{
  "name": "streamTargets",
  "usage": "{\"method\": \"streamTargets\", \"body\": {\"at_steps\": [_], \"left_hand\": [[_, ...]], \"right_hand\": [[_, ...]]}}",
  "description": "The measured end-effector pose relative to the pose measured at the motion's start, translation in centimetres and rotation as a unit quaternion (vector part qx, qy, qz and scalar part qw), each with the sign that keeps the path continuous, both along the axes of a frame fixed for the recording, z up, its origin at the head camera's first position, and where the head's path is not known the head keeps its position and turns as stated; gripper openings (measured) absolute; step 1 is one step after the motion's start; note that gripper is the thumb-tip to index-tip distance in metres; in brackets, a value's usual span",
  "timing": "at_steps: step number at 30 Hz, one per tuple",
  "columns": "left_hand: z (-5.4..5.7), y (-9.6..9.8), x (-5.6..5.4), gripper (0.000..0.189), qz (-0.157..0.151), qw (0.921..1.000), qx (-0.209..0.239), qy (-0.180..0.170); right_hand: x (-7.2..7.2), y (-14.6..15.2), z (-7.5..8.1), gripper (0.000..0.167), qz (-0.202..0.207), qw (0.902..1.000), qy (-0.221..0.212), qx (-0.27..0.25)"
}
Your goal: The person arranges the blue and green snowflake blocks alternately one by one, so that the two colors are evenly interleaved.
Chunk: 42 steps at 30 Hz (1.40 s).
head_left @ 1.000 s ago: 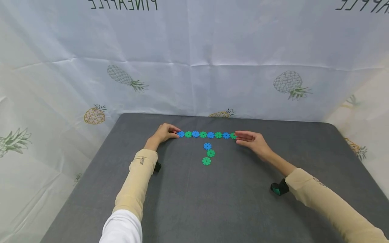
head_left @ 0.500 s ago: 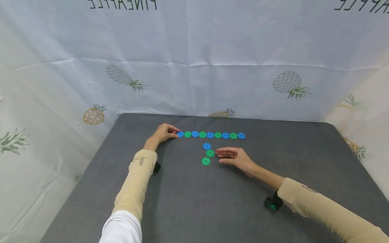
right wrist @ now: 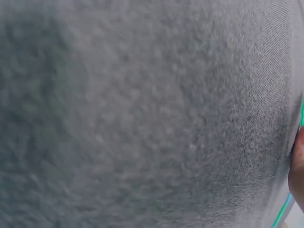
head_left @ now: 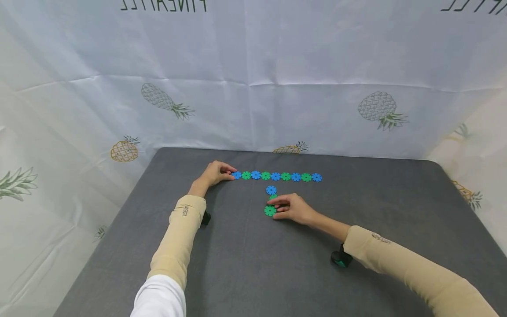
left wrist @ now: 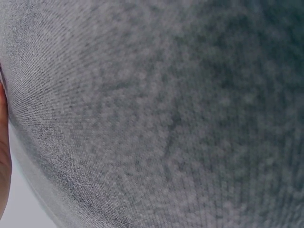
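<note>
In the head view, a row of several notched plastic discs, blue and green by turns, runs across the far part of the table. My left hand pinches the blue disc at the row's left end between thumb and fingers. Nearer to me lie a loose blue disc and two green ones. With thumb and fingertips at its edges, my right hand holds the nearest green disc. Those fingers partly cover the other green disc. A green edge shows beside a finger in the right wrist view.
A dark grey cloth covers the table. Behind it hangs a white curtain with printed pineapples. Below the right sleeve sits a black wrist camera; another is beside the left sleeve.
My right hand has left the row's right end, uncovering a blue disc there, and come nearer and leftward to the nearest green disc. My left hand stays at the row's left end.
</note>
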State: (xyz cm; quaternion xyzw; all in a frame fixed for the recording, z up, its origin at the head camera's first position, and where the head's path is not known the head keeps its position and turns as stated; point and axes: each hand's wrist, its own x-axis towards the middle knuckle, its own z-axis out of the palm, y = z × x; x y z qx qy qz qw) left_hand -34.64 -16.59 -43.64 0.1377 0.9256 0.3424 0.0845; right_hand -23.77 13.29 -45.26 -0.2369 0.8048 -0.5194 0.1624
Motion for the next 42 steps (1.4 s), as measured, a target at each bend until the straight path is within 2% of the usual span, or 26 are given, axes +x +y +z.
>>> {"method": "streamTargets", "body": {"at_steps": [5,11,17,24,34,42], "left_hand": [[0.1,0.1,0.1,0.028,0.002,1.0,-0.001,-0.001],[0.1,0.1,0.1,0.029,0.0,1.0,-0.003,-0.002],[0.2,0.2,0.1,0.029,0.003,1.0,-0.003,-0.005],[0.2,0.1,0.0,0.028,0.0,1.0,-0.001,-0.005],[0.0,0.0,-0.1,0.029,0.0,1.0,-0.001,-0.003],[0.0,0.0,0.0,0.029,0.001,1.0,-0.003,-0.005]], "right_hand": [[0.1,-0.4,0.2,0.032,0.0,0.9985,0.04,0.038],[0.2,-0.5,0.2,0.031,0.019,0.9941,0.086,0.062],[0.2,-0.3,0.1,0.029,0.07,0.976,0.178,0.104],[0.2,0.1,0.3,0.026,0.1,0.9649,0.222,0.1],[0.4,1.5,-0.2,0.027,0.107,0.9623,0.237,0.081],[0.0,2.1,0.2,0.033,0.134,0.9645,0.213,0.081]]}}
